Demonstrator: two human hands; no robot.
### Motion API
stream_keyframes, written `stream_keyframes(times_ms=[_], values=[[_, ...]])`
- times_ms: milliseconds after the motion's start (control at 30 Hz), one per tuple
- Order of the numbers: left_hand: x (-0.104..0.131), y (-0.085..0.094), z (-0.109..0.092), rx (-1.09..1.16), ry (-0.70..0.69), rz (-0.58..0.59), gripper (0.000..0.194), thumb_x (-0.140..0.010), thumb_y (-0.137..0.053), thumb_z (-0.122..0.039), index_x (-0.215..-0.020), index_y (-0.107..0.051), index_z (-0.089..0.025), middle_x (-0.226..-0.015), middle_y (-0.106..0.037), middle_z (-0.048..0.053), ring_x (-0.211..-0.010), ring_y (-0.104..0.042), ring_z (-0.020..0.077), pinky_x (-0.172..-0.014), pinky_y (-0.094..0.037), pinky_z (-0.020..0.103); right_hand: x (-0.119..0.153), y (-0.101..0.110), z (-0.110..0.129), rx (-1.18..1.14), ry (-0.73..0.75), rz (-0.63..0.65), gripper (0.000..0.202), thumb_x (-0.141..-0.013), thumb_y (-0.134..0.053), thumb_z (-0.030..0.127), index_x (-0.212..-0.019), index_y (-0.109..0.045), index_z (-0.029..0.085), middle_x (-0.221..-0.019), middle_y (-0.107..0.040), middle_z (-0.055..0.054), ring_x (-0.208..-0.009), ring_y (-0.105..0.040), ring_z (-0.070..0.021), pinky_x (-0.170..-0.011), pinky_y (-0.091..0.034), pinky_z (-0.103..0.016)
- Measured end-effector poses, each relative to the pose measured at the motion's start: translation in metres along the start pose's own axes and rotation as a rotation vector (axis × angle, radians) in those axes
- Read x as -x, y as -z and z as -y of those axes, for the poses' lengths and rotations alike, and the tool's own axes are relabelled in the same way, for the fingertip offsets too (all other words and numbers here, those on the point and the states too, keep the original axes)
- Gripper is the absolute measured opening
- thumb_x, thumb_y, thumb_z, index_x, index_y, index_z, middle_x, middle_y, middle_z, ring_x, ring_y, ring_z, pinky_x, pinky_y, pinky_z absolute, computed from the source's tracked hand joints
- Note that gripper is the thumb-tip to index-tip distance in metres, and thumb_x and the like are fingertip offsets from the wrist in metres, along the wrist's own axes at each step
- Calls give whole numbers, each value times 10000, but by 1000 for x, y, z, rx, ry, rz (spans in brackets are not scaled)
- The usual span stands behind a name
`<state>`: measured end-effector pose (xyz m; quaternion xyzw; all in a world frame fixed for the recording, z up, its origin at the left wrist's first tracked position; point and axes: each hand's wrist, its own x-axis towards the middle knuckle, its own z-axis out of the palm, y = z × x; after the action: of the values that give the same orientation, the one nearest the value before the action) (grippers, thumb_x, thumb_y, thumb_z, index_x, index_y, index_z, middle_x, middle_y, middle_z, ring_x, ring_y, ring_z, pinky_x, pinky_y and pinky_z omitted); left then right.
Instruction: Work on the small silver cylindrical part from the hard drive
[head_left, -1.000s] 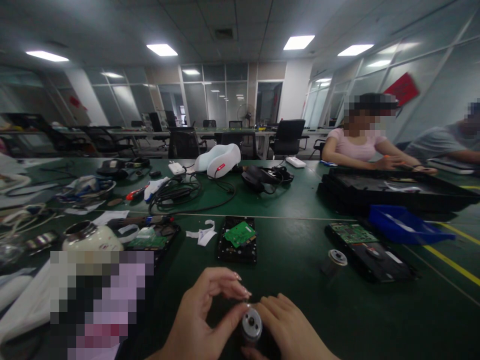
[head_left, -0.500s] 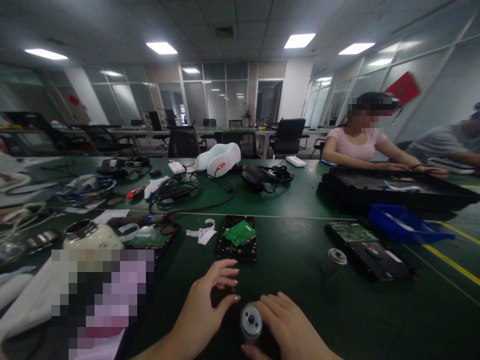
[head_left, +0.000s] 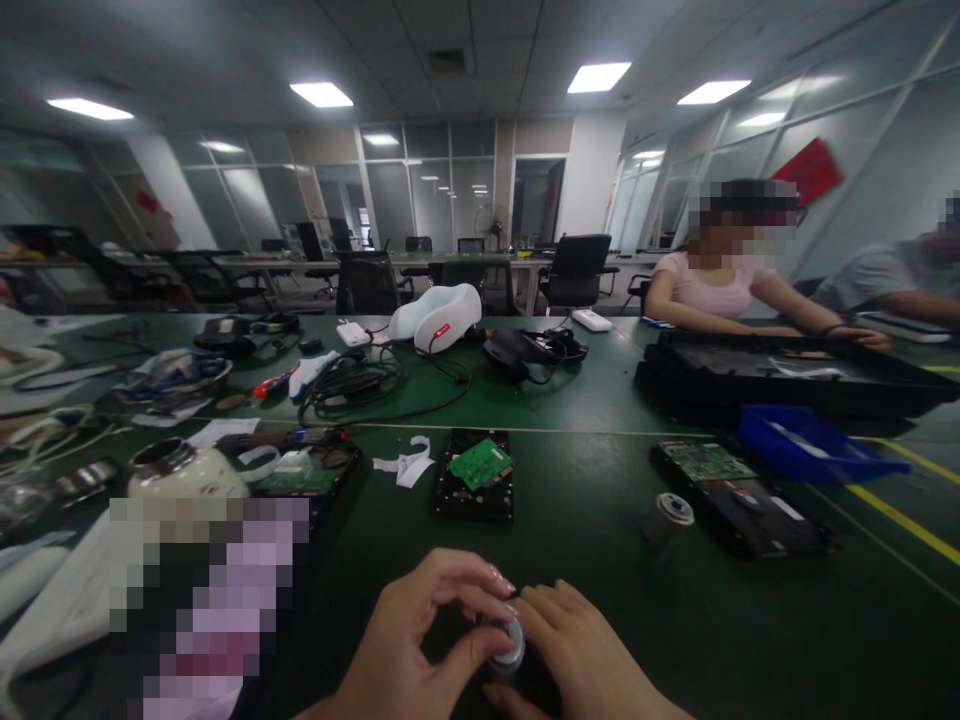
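A silver metal cylinder [head_left: 510, 655] stands upright near the front of the green table. My right hand [head_left: 581, 650] is wrapped round its right side. Over the cylinder's top, the fingers and thumb of my left hand [head_left: 427, 630] come together and cover part of its round face; whatever lies between the fingertips is hidden. A second metal cylinder [head_left: 673, 512] stands to the right. Beyond my hands lies a black hard drive [head_left: 474, 505] with a green circuit board [head_left: 480, 465] on it.
Another hard drive [head_left: 757, 515] and a blue tray [head_left: 817, 450] lie at the right, below a black tray [head_left: 795, 385]. A person sits behind them. At the left are a cream pot [head_left: 187, 480] and a pixelated pink item. Cables [head_left: 352, 385] and paper scraps [head_left: 409, 465] lie farther back.
My left hand has moved right and down onto the top of the cylinder, and its fingers have closed in. The small ring seen near its fingertips is now out of sight. My right hand has hardly moved.
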<state>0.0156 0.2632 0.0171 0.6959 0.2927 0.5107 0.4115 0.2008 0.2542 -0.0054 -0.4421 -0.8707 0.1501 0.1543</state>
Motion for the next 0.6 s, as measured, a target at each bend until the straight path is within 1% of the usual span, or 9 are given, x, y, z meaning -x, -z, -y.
stream_keyframes(times_ms=[200,300,433,500,600], values=[[0,1,0,-82,-74,47,423,-764,-647,27,-1060,-595,-272,-947,-740,-26,-835,-735,147,-812,-569,218,1,-3,-2,-29,-18,4,316,-754,-696,344,-1029,-644,198,-983,-711,-80,-881,-657,-283,-845,-464,-432],[0,3,-3,-144,-76,74,439,-771,-629,28,-1086,-589,-274,-973,-737,-14,-867,-731,156,-829,-570,228,2,-3,-3,-17,-4,-4,345,-765,-691,366,-1058,-635,192,-1037,-710,-95,-919,-661,-283,-869,-466,-428],[-3,6,-4,-185,-79,99,422,-764,-599,17,-1083,-606,-259,-1011,-731,18,-899,-728,179,-845,-575,256,1,-4,-4,-8,8,-12,349,-771,-683,377,-1067,-631,198,-1040,-718,-90,-926,-666,-271,-858,-475,-398],[-4,7,-6,-190,-69,118,421,-758,-597,10,-1093,-606,-245,-1008,-732,32,-881,-732,188,-836,-582,267,1,-6,-4,-11,7,-19,370,-761,-692,379,-1079,-632,199,-1043,-719,-89,-930,-668,-281,-858,-478,-410],[-7,8,-9,-170,-53,146,450,-757,-611,11,-1122,-590,-252,-1000,-740,22,-862,-735,179,-849,-577,267,1,-6,-5,-21,7,-23,392,-754,-705,379,-1099,-633,207,-1044,-719,-83,-919,-671,-287,-855,-482,-423]])
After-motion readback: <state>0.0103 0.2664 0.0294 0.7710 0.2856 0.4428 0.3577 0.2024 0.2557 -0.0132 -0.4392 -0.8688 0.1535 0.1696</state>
